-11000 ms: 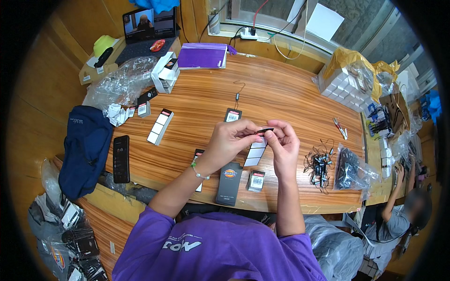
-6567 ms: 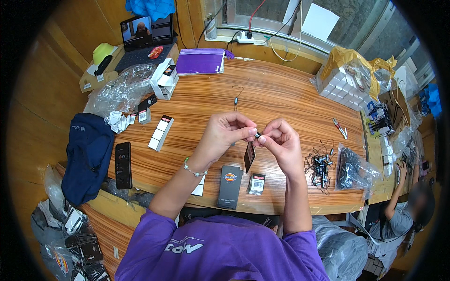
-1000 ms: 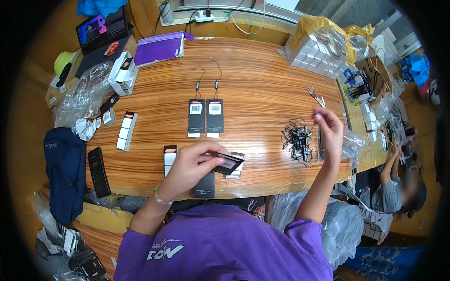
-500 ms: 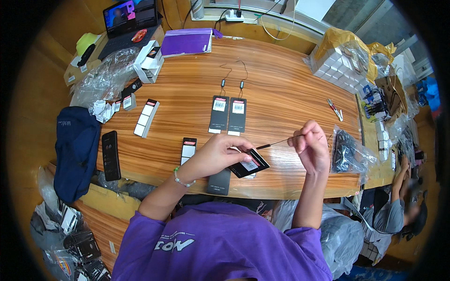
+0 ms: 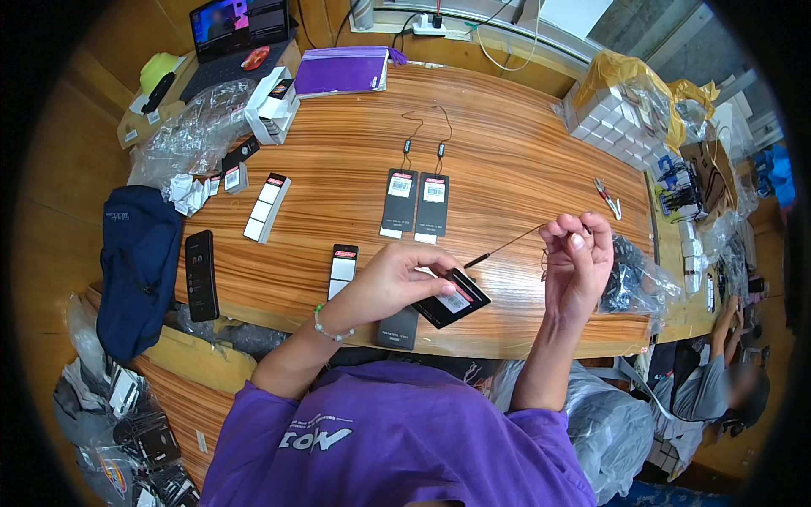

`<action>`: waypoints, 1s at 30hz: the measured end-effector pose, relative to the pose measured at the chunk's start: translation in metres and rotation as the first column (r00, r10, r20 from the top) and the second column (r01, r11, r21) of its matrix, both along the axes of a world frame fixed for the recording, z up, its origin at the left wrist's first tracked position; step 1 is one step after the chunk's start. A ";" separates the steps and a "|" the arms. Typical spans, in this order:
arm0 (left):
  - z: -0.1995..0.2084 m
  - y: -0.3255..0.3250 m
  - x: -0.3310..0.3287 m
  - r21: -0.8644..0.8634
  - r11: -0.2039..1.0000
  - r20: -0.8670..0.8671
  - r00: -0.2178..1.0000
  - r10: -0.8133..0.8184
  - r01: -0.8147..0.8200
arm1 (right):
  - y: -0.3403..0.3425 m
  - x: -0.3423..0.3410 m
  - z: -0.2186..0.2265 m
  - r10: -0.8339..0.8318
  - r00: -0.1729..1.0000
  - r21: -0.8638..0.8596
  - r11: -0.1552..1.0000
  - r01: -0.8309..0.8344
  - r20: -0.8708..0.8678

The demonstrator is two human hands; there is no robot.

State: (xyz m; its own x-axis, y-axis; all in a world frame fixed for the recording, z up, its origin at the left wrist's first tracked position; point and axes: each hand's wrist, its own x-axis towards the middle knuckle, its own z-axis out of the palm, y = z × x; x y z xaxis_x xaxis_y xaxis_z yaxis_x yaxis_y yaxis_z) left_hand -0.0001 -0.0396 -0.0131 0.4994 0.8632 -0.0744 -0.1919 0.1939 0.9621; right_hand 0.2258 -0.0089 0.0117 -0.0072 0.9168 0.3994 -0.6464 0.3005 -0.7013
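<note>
My left hand (image 5: 390,279), with a beaded bracelet at the wrist, pinches a black hang tag (image 5: 456,308) bearing a white label, tilted above the table's near edge. A dark cord (image 5: 517,240) with a small black toggle runs from the tag's corner up to my right hand (image 5: 576,258). The fingers of my right hand are closed on the cord's far end. Under my left hand lie a stack of white-panelled tags (image 5: 342,269) and a dark grey tag (image 5: 397,329). Farther off, two grey hang tags (image 5: 400,201) lie side by side with cords attached.
At left are another tag stack (image 5: 267,209), a phone (image 5: 201,275) and a navy pouch (image 5: 139,270). A purple notebook (image 5: 342,69) and laptop (image 5: 241,42) stand behind. To the right lie snips (image 5: 606,198), a plastic bag (image 5: 634,275) and bagged white boxes (image 5: 612,118). A co-worker (image 5: 705,380) sits far right.
My right hand has moved to the right and slightly up, drawing the cord out straight from the tag. My left hand keeps its pinch on the tag.
</note>
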 end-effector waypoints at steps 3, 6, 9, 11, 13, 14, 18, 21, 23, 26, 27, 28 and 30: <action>0.002 0.003 -0.002 -0.028 0.996 -0.018 0.996 0.085 -0.085 | -0.005 -0.008 0.009 -0.128 0.984 0.082 0.990 0.118 0.124; 0.004 0.006 -0.003 -0.005 0.992 -0.036 0.991 0.129 -0.129 | -0.008 -0.010 0.010 -0.180 0.963 0.135 0.979 0.154 0.203; 0.007 0.008 -0.003 0.004 0.986 -0.026 0.986 0.165 -0.165 | 0.000 -0.013 0.008 -0.328 0.923 0.243 0.929 0.277 0.201; 0.007 0.010 -0.003 0.093 0.963 -0.019 0.966 0.256 -0.253 | 0.000 -0.019 0.011 -0.349 0.923 0.248 0.920 0.304 0.162; 0.004 0.014 -0.001 0.272 0.877 0.006 0.912 0.410 -0.397 | -0.005 -0.027 0.020 -0.244 0.963 0.174 0.959 0.222 0.114; 0.004 0.015 0.000 0.283 0.846 0.023 0.885 0.465 -0.452 | -0.010 -0.026 0.019 -0.193 0.955 0.115 0.979 0.171 0.227; 0.009 0.014 0.001 0.245 0.852 -0.016 0.877 0.481 -0.463 | -0.019 -0.043 0.012 -0.071 0.841 -0.066 0.990 0.126 0.536; 0.009 0.016 0.005 0.281 0.834 -0.013 0.867 0.498 -0.475 | -0.019 -0.058 0.003 -0.149 0.760 -0.010 0.980 0.201 0.633; 0.009 0.016 0.006 0.282 0.834 -0.022 0.866 0.499 -0.474 | -0.017 -0.063 -0.003 -0.216 0.707 0.083 0.972 0.219 0.674; 0.012 0.014 0.007 0.309 0.829 -0.041 0.865 0.501 -0.466 | -0.015 -0.068 -0.008 -0.240 0.664 0.121 0.968 0.221 0.708; 0.014 0.014 0.008 0.299 0.839 -0.043 0.872 0.488 -0.455 | -0.015 -0.068 -0.009 -0.233 0.661 0.113 0.969 0.219 0.713; 0.016 0.013 0.009 0.288 0.848 -0.044 0.878 0.476 -0.445 | -0.014 -0.069 -0.010 -0.234 0.659 0.108 0.968 0.227 0.715; 0.018 0.012 0.009 0.280 0.857 -0.050 0.885 0.462 -0.432 | -0.014 -0.070 -0.007 -0.232 0.659 0.096 0.967 0.237 0.716</action>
